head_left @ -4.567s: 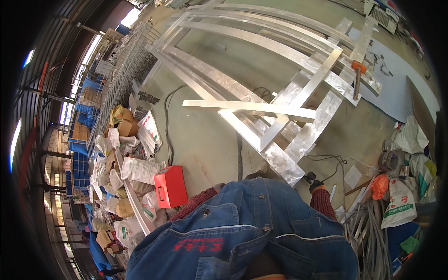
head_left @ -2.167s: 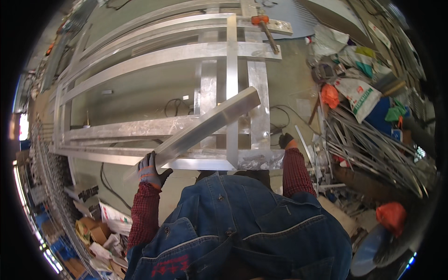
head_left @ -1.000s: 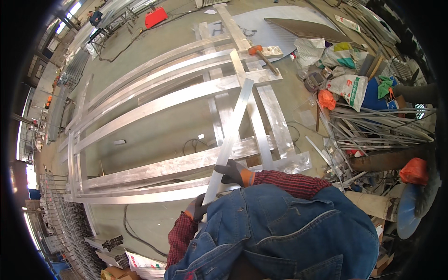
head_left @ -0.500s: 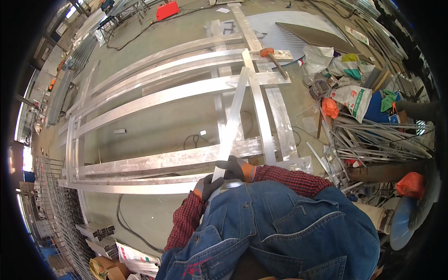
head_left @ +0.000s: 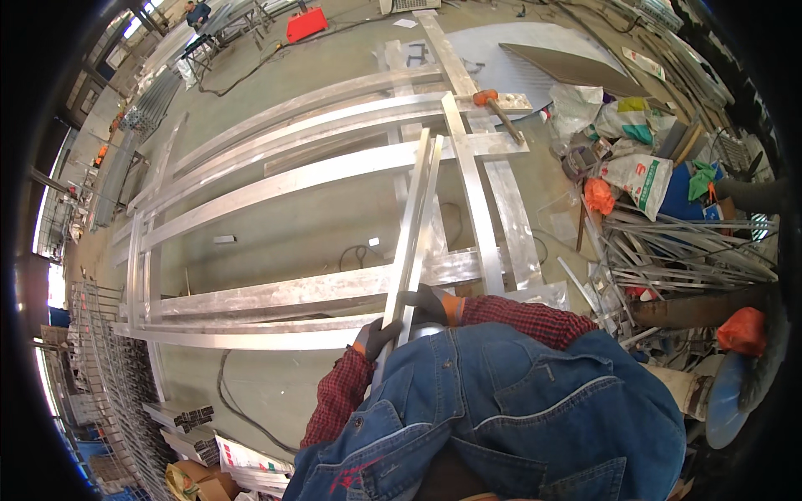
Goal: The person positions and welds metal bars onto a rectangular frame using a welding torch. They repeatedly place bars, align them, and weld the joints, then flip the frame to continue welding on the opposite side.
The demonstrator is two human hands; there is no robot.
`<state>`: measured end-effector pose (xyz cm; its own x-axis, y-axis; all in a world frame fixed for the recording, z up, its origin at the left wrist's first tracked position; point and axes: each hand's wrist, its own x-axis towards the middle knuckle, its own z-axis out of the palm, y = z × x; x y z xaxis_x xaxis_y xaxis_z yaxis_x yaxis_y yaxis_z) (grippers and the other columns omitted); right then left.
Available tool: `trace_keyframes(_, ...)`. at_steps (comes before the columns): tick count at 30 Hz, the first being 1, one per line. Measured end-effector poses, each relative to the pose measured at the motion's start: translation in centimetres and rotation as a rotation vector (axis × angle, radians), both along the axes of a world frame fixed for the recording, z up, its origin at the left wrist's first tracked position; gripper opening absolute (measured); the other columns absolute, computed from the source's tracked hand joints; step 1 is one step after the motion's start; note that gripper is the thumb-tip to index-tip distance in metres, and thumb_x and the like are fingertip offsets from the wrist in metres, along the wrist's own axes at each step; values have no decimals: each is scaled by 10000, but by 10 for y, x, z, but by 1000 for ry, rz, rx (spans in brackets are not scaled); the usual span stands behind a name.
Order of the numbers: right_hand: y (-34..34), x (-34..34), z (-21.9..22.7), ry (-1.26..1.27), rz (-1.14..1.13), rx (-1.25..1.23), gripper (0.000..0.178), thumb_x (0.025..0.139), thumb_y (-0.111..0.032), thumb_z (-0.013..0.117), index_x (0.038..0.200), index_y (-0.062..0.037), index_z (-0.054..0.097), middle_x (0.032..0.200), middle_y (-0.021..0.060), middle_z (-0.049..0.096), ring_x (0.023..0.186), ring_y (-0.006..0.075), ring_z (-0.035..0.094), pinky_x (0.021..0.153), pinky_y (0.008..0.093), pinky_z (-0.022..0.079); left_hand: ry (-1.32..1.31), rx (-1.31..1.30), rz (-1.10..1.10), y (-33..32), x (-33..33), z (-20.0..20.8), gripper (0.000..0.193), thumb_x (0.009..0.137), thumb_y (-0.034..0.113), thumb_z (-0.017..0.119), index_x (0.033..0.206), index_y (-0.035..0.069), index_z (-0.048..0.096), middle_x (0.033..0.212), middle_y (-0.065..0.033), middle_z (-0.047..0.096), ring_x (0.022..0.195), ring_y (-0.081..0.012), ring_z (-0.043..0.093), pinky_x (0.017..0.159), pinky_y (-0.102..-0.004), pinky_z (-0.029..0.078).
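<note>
Daylight Glare, Bent Edges

And it's bright out there, pale daylight coming through white window openings (head_left: pixel 56 288) at the far left! Look at the shine on the handheld silver metal channel (head_left: pixel 408 238), its faces nearly washed white! Shadows lie soft on the grey-green floor (head_left: pixel 288 221). The long silver metal bars (head_left: pixel 380 160) bow with the fisheye, black swallows every corner, and the distant dark-clothed person (head_left: pixel 197 14), upper left, looks soft.

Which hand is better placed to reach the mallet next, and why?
Probably the right hand: nearer than the left hand to the mallet, ahead on the right. Both hold the metal bar.
</note>
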<state>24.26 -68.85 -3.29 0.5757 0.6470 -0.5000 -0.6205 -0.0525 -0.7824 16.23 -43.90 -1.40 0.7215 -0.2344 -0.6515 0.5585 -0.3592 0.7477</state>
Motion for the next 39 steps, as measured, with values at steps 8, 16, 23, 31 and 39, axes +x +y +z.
trace_keyframes(8, 8, 6, 3, -22, -21, 29, 572, 1023, -481, 736, 1313, 12, 722, 1187, 103, 746, 972, 188, 702, 853, 377, 597, -41, -159, 13, -10, 6, 16, 639, 921, 370, 807, 1376, -57, 669, 1193, -166, 754, 1026, -217, 704, 911, -370, 563)
trace_keyframes(16, -3, 10, -3, 57, -505, -287, 590, 976, -506, 811, 1250, 6, 708, 777, 19, 631, 714, 184, 662, 656, 334, 580, -251, 513, 198, -6, 30, 12, 932, 758, 628, 901, 1308, -73, 627, 1122, -231, 719, 963, -324, 703, 905, -437, 577)
trace_keyframes(23, -109, 45, 17, -122, -1266, -2, 409, 1008, -490, 771, 1119, -121, 633, 829, 4, 535, 732, 187, 624, 607, 405, 540, -389, 600, 228, -39, 103, -21, 996, 837, 686, 816, 1428, -70, 550, 1353, -333, 628, 1226, -496, 650, 1063, -544, 542)
trace_keyframes(31, -268, 30, 63, -426, -1630, -316, 450, 1005, -527, 753, 1025, -115, 573, 811, -30, 448, 691, 118, 487, 592, 332, 398, -335, 538, 260, -141, 177, -44, 1021, 791, 609, 906, 1503, -6, 507, 1488, -331, 540, 1345, -479, 596, 1125, -534, 519)
trace_keyframes(39, -338, -14, 53, -476, -1727, -455, 628, 1005, -540, 754, 1302, -15, 582, 988, 17, 521, 858, 150, 521, 731, 326, 467, -280, 559, 244, -229, 177, -67, 888, 922, 442, 843, 1581, 14, 430, 1450, -330, 549, 1336, -504, 584, 1141, -536, 501)
